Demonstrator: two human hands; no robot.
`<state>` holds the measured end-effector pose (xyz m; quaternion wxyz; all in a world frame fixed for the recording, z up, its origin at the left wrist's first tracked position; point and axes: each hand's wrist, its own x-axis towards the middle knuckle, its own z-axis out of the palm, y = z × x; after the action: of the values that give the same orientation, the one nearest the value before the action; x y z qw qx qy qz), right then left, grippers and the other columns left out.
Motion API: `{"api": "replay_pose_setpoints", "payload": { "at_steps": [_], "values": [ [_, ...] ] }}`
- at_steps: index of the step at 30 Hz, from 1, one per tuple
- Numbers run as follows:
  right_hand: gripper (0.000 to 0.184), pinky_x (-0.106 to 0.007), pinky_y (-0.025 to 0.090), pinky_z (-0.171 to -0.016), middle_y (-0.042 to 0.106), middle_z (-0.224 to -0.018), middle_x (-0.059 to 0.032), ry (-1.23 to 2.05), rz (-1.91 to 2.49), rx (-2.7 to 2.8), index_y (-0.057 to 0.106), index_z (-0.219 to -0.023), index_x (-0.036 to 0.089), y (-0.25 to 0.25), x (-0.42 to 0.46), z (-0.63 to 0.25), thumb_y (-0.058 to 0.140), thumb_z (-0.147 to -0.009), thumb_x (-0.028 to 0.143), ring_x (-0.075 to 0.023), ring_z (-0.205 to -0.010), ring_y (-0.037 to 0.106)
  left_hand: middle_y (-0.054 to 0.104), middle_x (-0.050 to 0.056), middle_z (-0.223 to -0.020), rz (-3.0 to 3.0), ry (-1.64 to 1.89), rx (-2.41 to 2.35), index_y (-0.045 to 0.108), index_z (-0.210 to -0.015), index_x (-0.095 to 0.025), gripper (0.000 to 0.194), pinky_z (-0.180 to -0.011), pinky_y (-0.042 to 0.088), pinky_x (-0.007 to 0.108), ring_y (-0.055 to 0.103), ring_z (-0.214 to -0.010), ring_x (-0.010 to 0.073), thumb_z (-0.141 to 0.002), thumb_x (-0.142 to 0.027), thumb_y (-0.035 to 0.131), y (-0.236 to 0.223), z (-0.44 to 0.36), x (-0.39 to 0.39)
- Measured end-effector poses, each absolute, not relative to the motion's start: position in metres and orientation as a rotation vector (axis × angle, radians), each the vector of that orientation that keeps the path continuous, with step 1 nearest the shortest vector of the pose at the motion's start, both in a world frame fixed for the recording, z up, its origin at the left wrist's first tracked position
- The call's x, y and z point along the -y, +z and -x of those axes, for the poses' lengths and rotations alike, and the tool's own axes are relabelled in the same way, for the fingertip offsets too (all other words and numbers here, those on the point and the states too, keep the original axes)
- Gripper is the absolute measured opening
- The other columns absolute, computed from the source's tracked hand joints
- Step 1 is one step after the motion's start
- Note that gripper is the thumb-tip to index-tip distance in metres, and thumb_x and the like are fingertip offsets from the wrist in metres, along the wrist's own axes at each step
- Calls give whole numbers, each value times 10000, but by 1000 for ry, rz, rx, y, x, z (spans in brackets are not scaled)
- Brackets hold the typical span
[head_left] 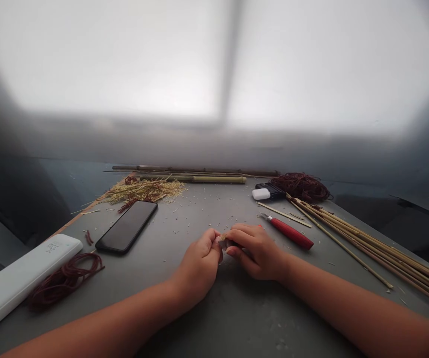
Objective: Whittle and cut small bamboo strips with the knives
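Close together above the middle of the table, my left hand (199, 266) and my right hand (257, 251) meet at the fingertips. Between them is a small greyish and tan piece (223, 242), mostly covered by the fingers; its kind does not show. Both hands are closed in a pinch around it. Just right of my right hand lies a red-handled craft knife (291, 232), its blade pointing away to the left. Thin split strips (285, 215) of pale wood or bamboo lie beyond the knife.
Bamboo sticks (371, 243) line the right side, with dark red cord (301, 186) behind. A white case (261, 194) sits near it. Bamboo poles (217, 179) and shavings (150, 191) are at the back. Left are a phone (128, 227), a white power bank (24, 278) and coiled cord (67, 278).
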<state>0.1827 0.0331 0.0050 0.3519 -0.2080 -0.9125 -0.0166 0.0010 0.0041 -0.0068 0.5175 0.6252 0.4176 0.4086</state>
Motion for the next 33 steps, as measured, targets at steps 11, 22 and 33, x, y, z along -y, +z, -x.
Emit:
{"api": "replay_pose_setpoints", "payload": {
  "at_steps": [11,22,33],
  "values": [
    [319,-256,338,-526,522,-634,3,-47,576,2311,513,-799,211,5,-31,-182,386,-1029,391,-142,-554,428,328,-55,-648,-1596,933,-1008,393,-728,-228,224,-607,260,291,281,-640,149,-906,-364,408,-1,-1,-3],
    [261,-255,313,-528,531,-637,3,-147,609,2271,518,-812,204,4,-32,-182,426,-1013,342,-142,-554,423,310,-59,-666,-1587,931,-999,367,-743,-230,275,-603,257,294,258,-644,145,-938,-423,363,-6,-2,-5],
    [212,-256,332,-539,551,-636,4,-148,719,2210,525,-811,210,2,-34,-185,453,-988,299,-143,-548,463,330,-55,-658,-1519,974,-945,351,-717,-228,323,-587,252,295,261,-623,139,-948,-445,417,-10,-1,-4]
  ]
}}
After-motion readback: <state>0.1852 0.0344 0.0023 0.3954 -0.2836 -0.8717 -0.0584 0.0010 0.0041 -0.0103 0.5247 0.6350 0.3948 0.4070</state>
